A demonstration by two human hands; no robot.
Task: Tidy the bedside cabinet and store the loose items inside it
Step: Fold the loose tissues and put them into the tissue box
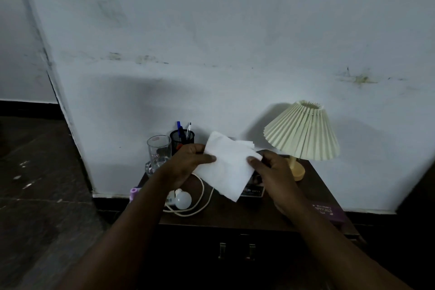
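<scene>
Both hands hold a white tissue (227, 167) above the dark wooden bedside cabinet (237, 216). My left hand (188, 165) pinches its left edge with thumb on top. My right hand (270, 172) pinches its right edge. On the cabinet top below lie a white bulb (183, 200), a cream cable (202, 205), a white plug (170, 196) and a small purple item (134, 192). A dark packet (253, 192) is partly hidden under the tissue. A purple box (328, 213) lies at the right edge.
A glass mug (159, 152) and a black mesh pen holder (182, 140) stand at the back left. A pleated cream lamp (302, 133) stands at the back right. Two metal handles (236, 251) show on the cabinet front. The wall is right behind.
</scene>
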